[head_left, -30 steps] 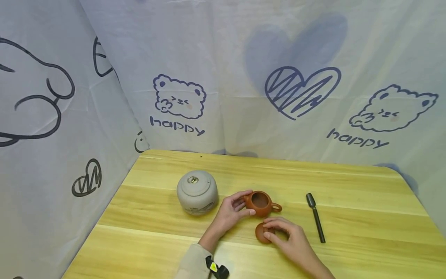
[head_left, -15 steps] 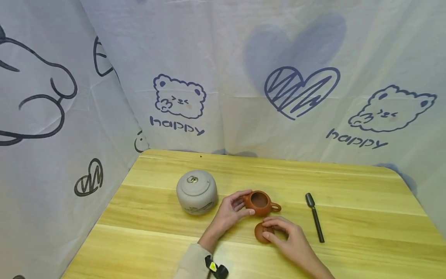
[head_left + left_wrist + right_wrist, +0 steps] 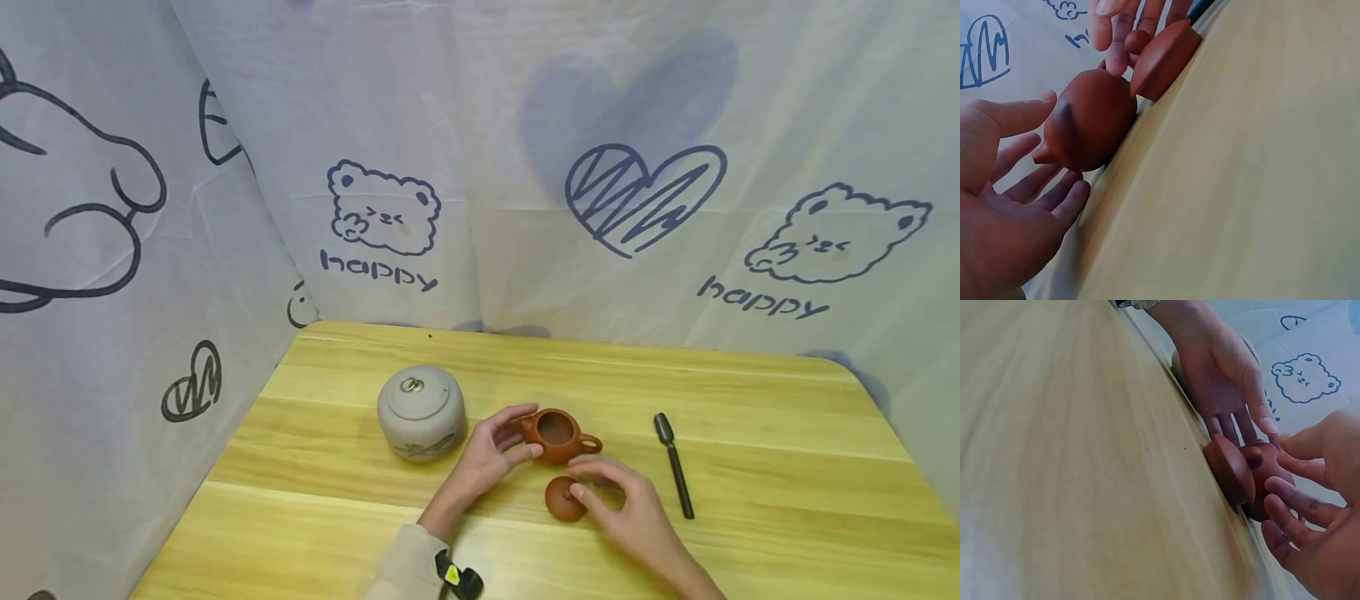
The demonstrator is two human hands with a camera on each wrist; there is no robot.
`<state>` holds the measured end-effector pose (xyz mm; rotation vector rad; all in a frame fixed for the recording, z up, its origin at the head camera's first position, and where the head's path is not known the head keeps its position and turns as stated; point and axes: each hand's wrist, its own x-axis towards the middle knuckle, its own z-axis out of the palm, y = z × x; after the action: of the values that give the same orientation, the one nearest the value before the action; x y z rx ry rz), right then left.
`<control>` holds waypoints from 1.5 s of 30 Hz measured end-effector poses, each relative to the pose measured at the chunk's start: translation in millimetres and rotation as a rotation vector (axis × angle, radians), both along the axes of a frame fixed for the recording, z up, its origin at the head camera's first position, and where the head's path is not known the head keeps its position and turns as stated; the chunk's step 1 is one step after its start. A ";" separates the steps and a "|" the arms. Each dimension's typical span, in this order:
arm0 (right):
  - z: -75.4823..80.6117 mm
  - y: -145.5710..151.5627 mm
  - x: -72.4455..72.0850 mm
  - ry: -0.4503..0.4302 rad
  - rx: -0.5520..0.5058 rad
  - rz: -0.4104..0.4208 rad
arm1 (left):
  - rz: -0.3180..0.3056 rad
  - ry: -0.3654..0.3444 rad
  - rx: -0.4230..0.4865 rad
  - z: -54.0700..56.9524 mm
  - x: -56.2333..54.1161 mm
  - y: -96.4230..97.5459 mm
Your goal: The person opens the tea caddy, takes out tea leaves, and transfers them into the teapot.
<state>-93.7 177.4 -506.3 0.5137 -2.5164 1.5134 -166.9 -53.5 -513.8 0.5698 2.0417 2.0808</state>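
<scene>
A small reddish-brown teapot (image 3: 557, 430) stands lidless on the table, its handle to the right. Thumb and fingers of my left hand (image 3: 486, 452) lie on either side of its spout end, fingertips at the body; in the left wrist view the spout (image 3: 1041, 154) points in between them. Just in front of the pot lies its lid (image 3: 564, 501), knob up. My right hand (image 3: 630, 510) is beside the lid with thumb and fingers spread apart. The right wrist view shows the lid's knob (image 3: 1252, 456) with no fingers closed round it.
A grey round lidded jar (image 3: 422, 414) with a metal ring on top stands left of the hands. To the right lies a dark long-handled scoop (image 3: 675, 467). Behind the wooden table (image 3: 787, 433) hangs a printed white cloth (image 3: 510, 250).
My right fingers have spread off the lid's knob, and that hand has drawn slightly away. The lid stays on the table. My left hand keeps its place at the teapot.
</scene>
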 end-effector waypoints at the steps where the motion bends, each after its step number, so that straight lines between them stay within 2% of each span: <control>1: 1.1 0.4 -0.1 0.004 -0.005 -0.002 | -0.001 0.004 -0.008 0.6 -0.1 0.1; 7: 7.5 1.0 -0.7 0.057 -0.037 0.008 | -0.007 0.068 -0.071 7.0 1.7 -0.2; 11: 11.4 1.2 -2.7 0.095 -0.063 0.012 | 0.024 0.127 -0.125 17.2 6.2 -1.4; 19: 21.1 -3.9 -12.1 0.159 -0.112 0.015 | 0.150 0.272 -0.217 51.3 18.1 -13.3; 24: 28.8 -14.8 -18.0 0.159 -0.142 0.020 | 0.183 0.337 -0.223 73.1 23.8 -26.8; 29: 35.8 -26.8 -22.2 0.144 -0.201 0.018 | 0.227 0.415 -0.249 90.3 25.2 -45.7; 33: 42.0 -37.0 -26.4 0.088 -0.227 0.040 | 0.284 0.472 -0.258 101.9 25.1 -63.8; 38: 46.0 -48.9 -31.5 0.079 -0.235 0.054 | 0.358 0.527 -0.301 109.2 22.2 -83.1; 45: 42.0 -65.3 -38.0 0.057 -0.237 0.092 | 0.468 0.589 -0.379 106.3 15.0 -105.3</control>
<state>-131.7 112.2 -464.4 0.6313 -2.2585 1.7732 -152.0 -158.8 -407.5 0.7579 3.0709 1.7781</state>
